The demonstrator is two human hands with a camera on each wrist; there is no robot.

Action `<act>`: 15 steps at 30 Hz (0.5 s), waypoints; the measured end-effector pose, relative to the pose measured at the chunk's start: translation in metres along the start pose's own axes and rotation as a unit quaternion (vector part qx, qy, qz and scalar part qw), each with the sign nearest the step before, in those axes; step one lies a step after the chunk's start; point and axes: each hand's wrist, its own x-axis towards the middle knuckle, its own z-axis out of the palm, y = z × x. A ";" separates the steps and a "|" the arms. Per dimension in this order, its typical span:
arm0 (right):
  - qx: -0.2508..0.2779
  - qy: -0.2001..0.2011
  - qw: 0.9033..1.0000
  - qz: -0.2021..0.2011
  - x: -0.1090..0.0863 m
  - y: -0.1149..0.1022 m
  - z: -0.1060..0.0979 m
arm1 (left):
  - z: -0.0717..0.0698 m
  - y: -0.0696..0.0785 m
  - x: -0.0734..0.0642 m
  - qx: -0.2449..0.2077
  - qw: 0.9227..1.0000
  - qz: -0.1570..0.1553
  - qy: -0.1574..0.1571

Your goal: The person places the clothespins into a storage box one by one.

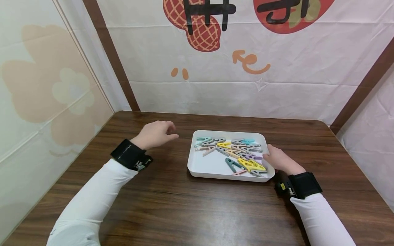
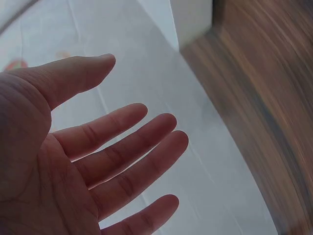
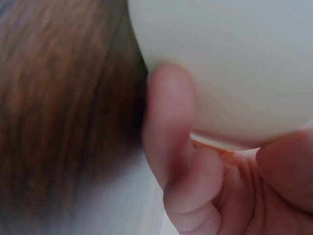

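A shallow white tray [image 1: 204, 167] sits toward the back of the table, strewn with several clothespins [image 1: 243, 150] in teal, grey, yellow, purple and pink. My right hand [image 1: 282, 160] grips the tray's right end; in the right wrist view its fingers [image 3: 171, 112] curl against the white wall. Left of the tray, my left hand [image 1: 156, 134] hovers over the table and holds nothing. Its fingers [image 2: 132, 161] are spread and relaxed in the left wrist view, with the thumb apart from them.
The dark wood-grain table [image 1: 184, 212] reaches a white printed curtain [image 1: 154, 95] behind it. Another curtain [image 1: 46, 102] with a pale flower runs along the left side. Black camera straps [image 1: 130, 154] circle both wrists.
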 end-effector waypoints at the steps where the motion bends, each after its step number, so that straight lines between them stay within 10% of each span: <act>1: -0.004 0.000 1.000 0.000 0.000 0.000 0.000 | -0.003 -0.006 -0.004 -0.004 1.000 -0.004 0.004; 15: -0.019 -0.001 1.000 0.002 0.001 -0.001 0.000 | -0.002 -0.076 -0.043 -0.027 0.995 -0.083 -0.054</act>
